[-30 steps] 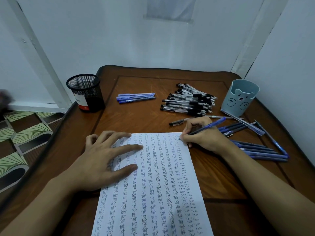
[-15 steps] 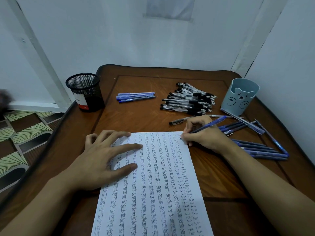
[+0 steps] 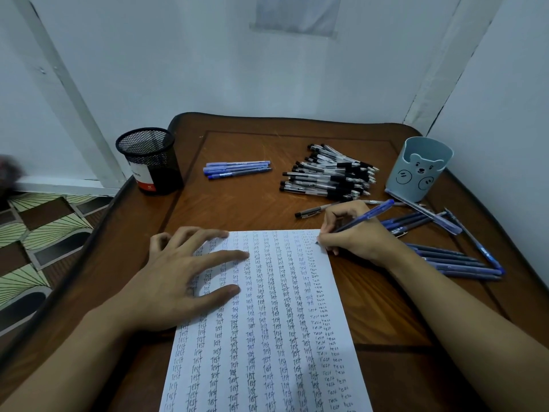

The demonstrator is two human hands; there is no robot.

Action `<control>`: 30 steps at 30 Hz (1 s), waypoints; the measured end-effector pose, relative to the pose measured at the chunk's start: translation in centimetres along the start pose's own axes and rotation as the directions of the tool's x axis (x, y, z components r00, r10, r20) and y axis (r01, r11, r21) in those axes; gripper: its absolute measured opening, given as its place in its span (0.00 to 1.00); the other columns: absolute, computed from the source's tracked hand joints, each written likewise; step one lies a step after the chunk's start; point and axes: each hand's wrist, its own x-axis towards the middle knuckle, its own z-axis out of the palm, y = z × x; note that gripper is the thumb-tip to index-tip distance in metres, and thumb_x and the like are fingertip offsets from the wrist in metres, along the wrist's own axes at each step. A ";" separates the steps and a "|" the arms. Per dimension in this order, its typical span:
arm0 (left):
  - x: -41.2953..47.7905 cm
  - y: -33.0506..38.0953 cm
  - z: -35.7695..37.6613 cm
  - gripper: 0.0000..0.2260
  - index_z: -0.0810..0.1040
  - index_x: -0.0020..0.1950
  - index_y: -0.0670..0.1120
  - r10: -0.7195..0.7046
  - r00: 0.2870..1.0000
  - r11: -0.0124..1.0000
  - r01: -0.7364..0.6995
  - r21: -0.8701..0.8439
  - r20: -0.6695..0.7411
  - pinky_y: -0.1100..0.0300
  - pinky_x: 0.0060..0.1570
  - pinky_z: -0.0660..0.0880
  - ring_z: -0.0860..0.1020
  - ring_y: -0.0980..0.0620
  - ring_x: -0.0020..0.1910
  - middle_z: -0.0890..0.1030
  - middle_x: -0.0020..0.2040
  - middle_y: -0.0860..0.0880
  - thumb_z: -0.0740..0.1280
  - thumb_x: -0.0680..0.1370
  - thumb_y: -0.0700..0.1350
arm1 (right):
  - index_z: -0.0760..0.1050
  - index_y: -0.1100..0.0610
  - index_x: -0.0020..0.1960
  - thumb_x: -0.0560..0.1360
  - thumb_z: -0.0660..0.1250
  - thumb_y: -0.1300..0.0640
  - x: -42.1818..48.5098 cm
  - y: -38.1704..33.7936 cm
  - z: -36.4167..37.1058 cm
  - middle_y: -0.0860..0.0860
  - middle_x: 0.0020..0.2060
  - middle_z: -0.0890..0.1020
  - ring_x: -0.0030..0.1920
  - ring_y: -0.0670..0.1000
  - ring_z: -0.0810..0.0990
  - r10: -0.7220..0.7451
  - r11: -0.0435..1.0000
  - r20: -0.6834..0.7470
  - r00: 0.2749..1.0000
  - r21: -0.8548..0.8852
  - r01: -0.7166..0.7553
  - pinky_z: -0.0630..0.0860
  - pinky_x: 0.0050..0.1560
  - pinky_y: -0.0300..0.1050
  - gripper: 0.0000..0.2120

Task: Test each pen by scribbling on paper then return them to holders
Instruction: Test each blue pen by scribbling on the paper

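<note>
A white sheet of paper [image 3: 267, 337] covered in columns of the word "test" lies on the wooden table. My left hand [image 3: 184, 278] presses flat on its upper left part, fingers spread. My right hand [image 3: 353, 233] grips a blue pen [image 3: 368, 217] with its tip on the paper's top right corner. A black mesh holder [image 3: 150, 160] stands at the back left. A light blue bear holder [image 3: 420, 169] stands at the back right.
A pile of black-and-clear pens [image 3: 329, 175] lies mid-table at the back. A few blue pens [image 3: 237, 169] lie near the mesh holder, and several dark blue pens [image 3: 451, 260] lie to the right. One black pen [image 3: 312, 211] lies apart. Walls enclose the table.
The right hand with its pen has shifted slightly along the paper's top right corner. The left hand stays pressed on the sheet.
</note>
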 end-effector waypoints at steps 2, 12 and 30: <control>0.0 0.0 0.0 0.26 0.58 0.72 0.79 -0.002 1.000 1.000 0.002 0.000 0.002 0.45 0.73 0.47 0.49 0.62 0.77 0.56 0.76 0.69 0.50 0.74 0.78 | 0.71 0.72 0.36 0.71 0.73 0.74 0.0 0.0 0.0 0.60 0.35 0.82 0.31 0.51 0.82 0.003 1.000 -0.008 1.000 0.005 -0.003 0.77 0.31 0.41 0.11; 0.0 0.0 0.0 0.26 0.59 0.72 0.79 -0.004 1.000 1.000 0.004 0.003 0.001 0.48 0.72 0.46 0.48 0.63 0.77 0.55 0.76 0.69 0.50 0.74 0.79 | 0.70 0.74 0.38 0.71 0.74 0.73 -0.1 0.0 0.5 0.60 0.36 0.81 0.30 0.49 0.80 0.000 0.999 -0.051 0.999 -0.050 -0.003 0.77 0.30 0.41 0.12; 0.0 0.0 0.0 0.26 0.58 0.72 0.79 -0.007 1.000 1.000 0.007 0.000 0.009 0.47 0.73 0.46 0.47 0.64 0.76 0.55 0.76 0.69 0.49 0.73 0.79 | 0.69 0.71 0.35 0.71 0.73 0.73 0.2 0.3 0.5 0.63 0.33 0.80 0.29 0.54 0.78 0.001 1.000 -0.075 0.997 -0.005 -0.001 0.75 0.29 0.44 0.13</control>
